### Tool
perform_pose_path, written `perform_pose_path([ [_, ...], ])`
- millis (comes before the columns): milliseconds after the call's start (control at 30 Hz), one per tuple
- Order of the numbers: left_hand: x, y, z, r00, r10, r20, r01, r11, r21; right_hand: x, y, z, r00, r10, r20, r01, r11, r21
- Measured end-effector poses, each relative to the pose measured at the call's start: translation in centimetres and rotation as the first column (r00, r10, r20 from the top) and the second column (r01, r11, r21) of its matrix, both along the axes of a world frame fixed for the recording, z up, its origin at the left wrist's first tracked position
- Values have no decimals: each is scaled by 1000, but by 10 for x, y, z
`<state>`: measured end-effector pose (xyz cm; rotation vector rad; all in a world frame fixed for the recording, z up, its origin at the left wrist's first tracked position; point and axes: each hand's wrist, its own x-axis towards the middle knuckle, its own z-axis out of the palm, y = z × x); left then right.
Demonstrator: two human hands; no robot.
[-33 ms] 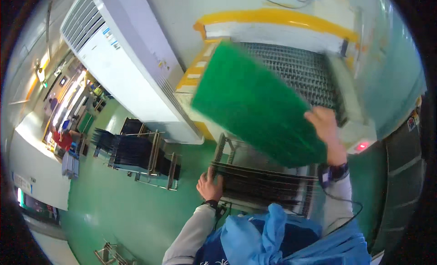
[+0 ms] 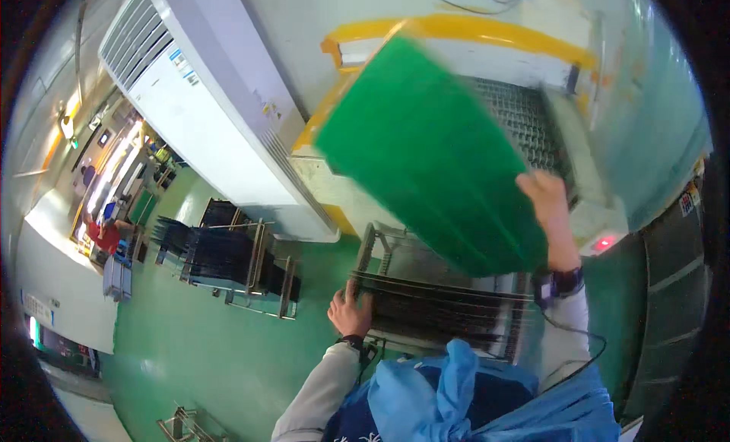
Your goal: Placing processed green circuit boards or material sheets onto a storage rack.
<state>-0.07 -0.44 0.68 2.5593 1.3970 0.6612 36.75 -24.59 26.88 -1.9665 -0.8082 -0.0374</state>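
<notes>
- Nothing can be read from here; every marking is too small or blurred.
- Stickers (image 2: 182, 66), blue and white, stand on the front of the tall white air conditioner (image 2: 217, 142).
- Small yellowish marks (image 2: 269, 109) stand on the pale surface beside that front; I can't tell if they are lettering.
- A notice (image 2: 38, 308) with faint print is on the pale wall at far left.
- A small light label (image 2: 687, 205) is on the dark panels (image 2: 669, 290) at far right.
- A red light (image 2: 604, 243) glows on the machine's (image 2: 585, 216) corner, any digits lost in glare.
</notes>
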Motion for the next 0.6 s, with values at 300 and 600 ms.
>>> perform_pose_path([
  [300,1,-1,7,997,35,-62,-40,996,-85,63,43,-64,734,454,-505,11,736,677],
  [600,5,1,-3,998,55,-14,-55,997,-57,160,137,-191,528,565,-634,248,612,751],
])
